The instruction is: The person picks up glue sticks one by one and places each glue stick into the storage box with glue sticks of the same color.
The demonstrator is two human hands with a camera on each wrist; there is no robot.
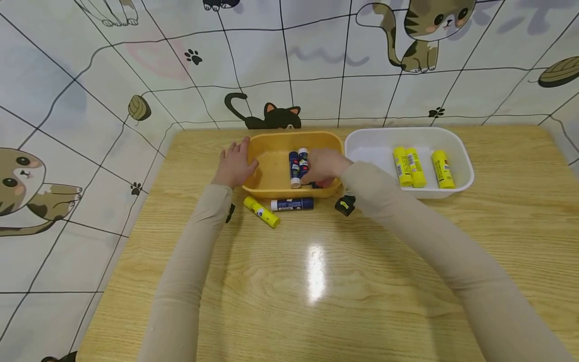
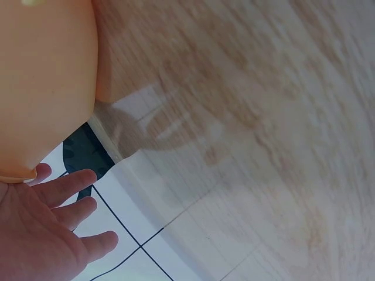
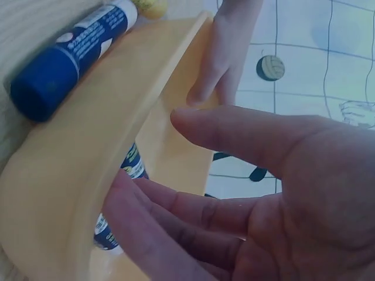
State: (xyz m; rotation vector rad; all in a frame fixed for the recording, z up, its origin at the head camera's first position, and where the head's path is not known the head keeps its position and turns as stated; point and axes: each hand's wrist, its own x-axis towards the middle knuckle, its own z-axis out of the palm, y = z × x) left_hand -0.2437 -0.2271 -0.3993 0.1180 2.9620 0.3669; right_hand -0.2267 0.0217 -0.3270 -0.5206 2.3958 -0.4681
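An orange basket [image 1: 271, 193] stands at the back of the table with several dark blue glue sticks [image 1: 294, 169] in it. My left hand [image 1: 233, 165] rests at its left rim, fingers spread; the left wrist view shows that hand [image 2: 47, 234] beside the basket wall [image 2: 47, 76]. Inside the basket's right part is my right hand [image 1: 324, 165], over the glue sticks and partly hiding them. In the right wrist view its thumb stands apart from the fingers [image 3: 170, 234], which reach over the rim near a blue glue stick [image 3: 133, 161], with nothing visibly pinched.
A white basket [image 1: 366, 141] with yellow glue sticks [image 1: 416, 167] stands to the right of the orange one. In front of the orange basket lie a yellow glue stick [image 1: 261, 211] and a blue glue stick [image 1: 292, 204]. A cat-patterned wall covering [image 1: 316, 95] rises behind the table.
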